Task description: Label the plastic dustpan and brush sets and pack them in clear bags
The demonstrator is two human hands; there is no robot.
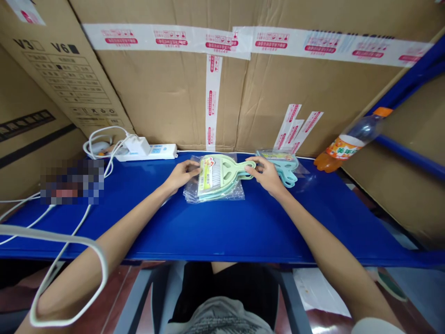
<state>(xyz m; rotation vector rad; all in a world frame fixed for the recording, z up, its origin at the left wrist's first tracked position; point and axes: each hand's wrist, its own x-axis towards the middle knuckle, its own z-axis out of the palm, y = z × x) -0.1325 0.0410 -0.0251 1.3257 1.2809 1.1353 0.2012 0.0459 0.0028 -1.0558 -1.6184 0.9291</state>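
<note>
A small stack of light green and pale blue dustpan and brush sets lies on the blue table in clear plastic bags. The top one is light green, with a white-bristled brush and a colourful card showing. My left hand pinches the left edge of the top set's bag. At the handle end, my right hand has thumb and fingers closed on the light green handle. Just behind my right hand lie more bagged pale blue dustpan sets, partly hidden by it.
A white power strip with a plug and cables sits at the back left. A blurred-out object is at the left. An orange-capped bottle leans at the right. Cardboard boxes wall the back; a white cable loop hangs near my left forearm.
</note>
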